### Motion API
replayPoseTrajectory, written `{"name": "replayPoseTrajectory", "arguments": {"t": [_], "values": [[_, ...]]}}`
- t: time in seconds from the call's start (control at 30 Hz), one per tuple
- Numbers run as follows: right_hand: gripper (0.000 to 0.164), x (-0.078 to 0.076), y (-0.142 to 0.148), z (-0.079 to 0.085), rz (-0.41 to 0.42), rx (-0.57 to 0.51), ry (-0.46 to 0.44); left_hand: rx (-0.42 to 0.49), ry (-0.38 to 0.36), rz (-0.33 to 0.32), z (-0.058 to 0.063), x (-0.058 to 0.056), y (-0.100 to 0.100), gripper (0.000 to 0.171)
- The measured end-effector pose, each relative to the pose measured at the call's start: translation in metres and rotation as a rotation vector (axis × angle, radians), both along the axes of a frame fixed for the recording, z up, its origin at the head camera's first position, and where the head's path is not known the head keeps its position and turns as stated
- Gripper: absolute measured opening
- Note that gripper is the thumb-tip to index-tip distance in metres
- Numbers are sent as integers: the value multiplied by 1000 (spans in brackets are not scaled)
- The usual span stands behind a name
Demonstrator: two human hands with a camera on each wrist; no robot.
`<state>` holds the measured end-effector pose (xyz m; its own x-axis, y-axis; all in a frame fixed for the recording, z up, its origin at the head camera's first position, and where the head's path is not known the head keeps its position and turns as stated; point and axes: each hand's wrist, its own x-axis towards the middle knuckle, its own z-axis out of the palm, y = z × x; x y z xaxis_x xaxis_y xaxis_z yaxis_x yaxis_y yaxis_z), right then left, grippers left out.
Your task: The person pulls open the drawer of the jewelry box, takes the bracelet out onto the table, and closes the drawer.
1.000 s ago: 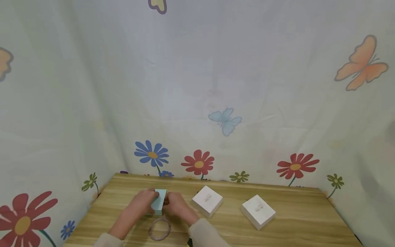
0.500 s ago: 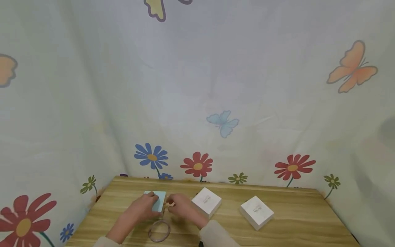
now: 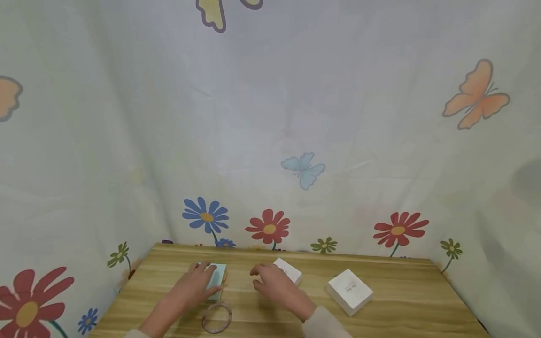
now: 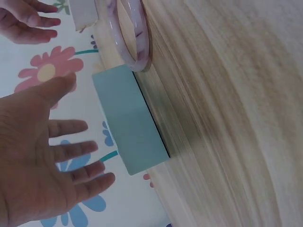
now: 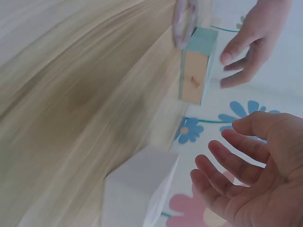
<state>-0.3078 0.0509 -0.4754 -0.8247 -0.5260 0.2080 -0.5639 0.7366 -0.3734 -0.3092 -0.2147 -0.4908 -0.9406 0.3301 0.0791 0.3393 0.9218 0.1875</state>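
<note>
A small pale-teal drawer box sits on the wooden table at left, its peach drawer front with a little pull tab facing right. Over it hovers my left hand, fingers spread and straight, apart from the box in both wrist views. My right hand is in the air to the right, loosely bent fingers holding nothing, overlapping a white box in the head view. Just in front of the teal box lies a pale, mottled bangle.
Another white box with faint printed lettering stands farther right on the table. Behind the table hangs a pale curtain printed with flowers and butterflies.
My right hand has left the drawer box's pull-tab side and moved right, its fingers loosening. The left hand's fingers have spread and come off the box. The bangle stays put.
</note>
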Motion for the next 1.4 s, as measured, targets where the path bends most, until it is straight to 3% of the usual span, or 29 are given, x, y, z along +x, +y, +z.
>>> {"name": "replayPoseTrajectory", "arguments": {"t": [0.2,0.33,0.73,1.17,1.4], "values": [[15,12,29,-7,4,41,145,-76,41,91,-2,12,3,55],[16,15,45,-10,-8,59,216,-82,60,108,-7,14,8,54],[18,21,56,-6,5,78,178,-172,88,114,-11,14,15,51],[21,21,52,-13,6,64,102,-85,50,-94,-6,3,-2,44],[20,21,53,-15,10,60,110,-24,27,-229,-5,-4,-9,45]]}}
